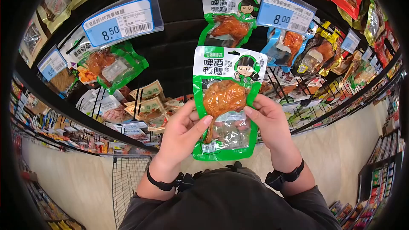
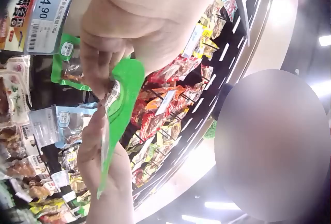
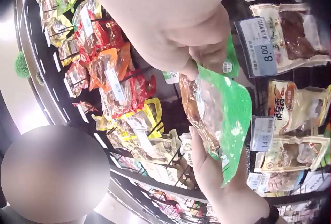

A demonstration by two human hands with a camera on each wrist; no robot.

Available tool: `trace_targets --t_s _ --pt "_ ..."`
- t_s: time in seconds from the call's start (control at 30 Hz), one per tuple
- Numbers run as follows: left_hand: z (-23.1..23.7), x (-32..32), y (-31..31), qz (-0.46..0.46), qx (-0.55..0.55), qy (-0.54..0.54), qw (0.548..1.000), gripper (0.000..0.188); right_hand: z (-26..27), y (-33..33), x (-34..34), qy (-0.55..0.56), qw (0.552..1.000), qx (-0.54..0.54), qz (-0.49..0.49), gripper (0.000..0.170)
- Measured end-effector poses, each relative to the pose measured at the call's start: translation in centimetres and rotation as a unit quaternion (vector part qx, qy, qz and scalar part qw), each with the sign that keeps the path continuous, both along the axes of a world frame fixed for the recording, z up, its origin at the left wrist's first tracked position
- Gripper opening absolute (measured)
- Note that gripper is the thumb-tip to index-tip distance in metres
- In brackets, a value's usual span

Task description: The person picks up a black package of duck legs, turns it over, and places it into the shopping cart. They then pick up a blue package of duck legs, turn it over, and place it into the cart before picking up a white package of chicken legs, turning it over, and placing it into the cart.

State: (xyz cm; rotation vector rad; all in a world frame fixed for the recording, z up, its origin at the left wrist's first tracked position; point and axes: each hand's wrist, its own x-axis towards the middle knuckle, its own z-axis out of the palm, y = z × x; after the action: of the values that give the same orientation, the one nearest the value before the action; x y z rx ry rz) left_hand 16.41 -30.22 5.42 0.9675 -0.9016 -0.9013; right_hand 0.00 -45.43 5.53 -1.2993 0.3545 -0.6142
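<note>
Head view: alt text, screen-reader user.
A person's left hand and right hand hold a green-and-white pouch of browned meat by its sides, in front of a dark shop rack. A matching pouch is behind it, next to an 8.00 price tag; a wire cart shows at the image's lower left.

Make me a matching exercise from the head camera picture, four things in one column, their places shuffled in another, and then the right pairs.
Things:
1. Held green-edged packet
2. Blue-edged packet
3. Wire cart
4. Large 8.50 price tag

Places:
A. Lower left of the head view
B. Between the left hand and the right hand
C. Upper left of the head view
D. Just below the large 8.00 price tag

Right pairs: 1-B, 2-D, 3-A, 4-C
</note>
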Motion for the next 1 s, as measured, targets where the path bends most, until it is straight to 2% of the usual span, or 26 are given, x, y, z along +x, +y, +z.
trace_targets --t_s 0.07,0.13,0.17,0.23,0.27,0.43,0.53,0.6,0.73,0.87,1.0 --pt "-0.1 -0.2 -0.1 -0.001 0.000 0.007 1.000 0.037 0.1 -0.1 0.0 0.001 1.000 -0.012 -0.007 0.029" --pt "-0.4 -0.2 -0.3 0.069 -0.014 -0.087 0.994 0.037 0.2 -0.4 -0.2 0.024 0.998 -0.059 -0.011 0.030" --pt "-0.6 -0.1 -0.4 0.070 -0.016 -0.087 0.994 0.037 0.0 -0.4 -0.1 0.023 0.998 -0.061 -0.010 0.030" --pt "-0.7 0.3 -0.5 0.138 0.000 -0.254 0.957 0.036 -0.3 -0.6 0.3 -0.010 0.991 -0.122 -0.059 0.029" --pt "-0.2 -0.1 -0.7 0.170 -0.007 -0.263 0.950 0.037 -0.2 -0.7 0.4 -0.012 0.990 -0.129 -0.054 0.029" --pt "1.4 -0.2 -1.9 0.180 -0.029 -0.262 0.948 0.040 1.1 -0.6 0.7 -0.026 0.990 -0.097 -0.101 0.029" --pt "2.4 0.1 -2.3 0.148 -0.009 -0.273 0.950 0.039 1.6 -1.3 1.1 -0.024 0.987 -0.118 -0.111 0.028" --pt "2.6 0.3 -3.1 0.181 0.014 -0.281 0.942 0.038 2.0 -1.5 1.3 -0.032 0.985 -0.105 -0.132 0.027" --pt "2.3 0.2 -4.3 0.212 -0.064 -0.246 0.944 0.040 2.5 -1.9 1.6 -0.033 0.980 -0.140 -0.139 0.030" --pt "2.7 0.4 -4.8 0.201 -0.062 -0.251 0.945 0.039 2.3 -2.6 1.3 -0.040 0.972 -0.183 -0.140 0.030" --pt "2.6 0.4 -5.3 0.187 -0.071 -0.245 0.949 0.038 2.4 -2.4 1.2 -0.054 0.974 -0.146 -0.161 0.023"
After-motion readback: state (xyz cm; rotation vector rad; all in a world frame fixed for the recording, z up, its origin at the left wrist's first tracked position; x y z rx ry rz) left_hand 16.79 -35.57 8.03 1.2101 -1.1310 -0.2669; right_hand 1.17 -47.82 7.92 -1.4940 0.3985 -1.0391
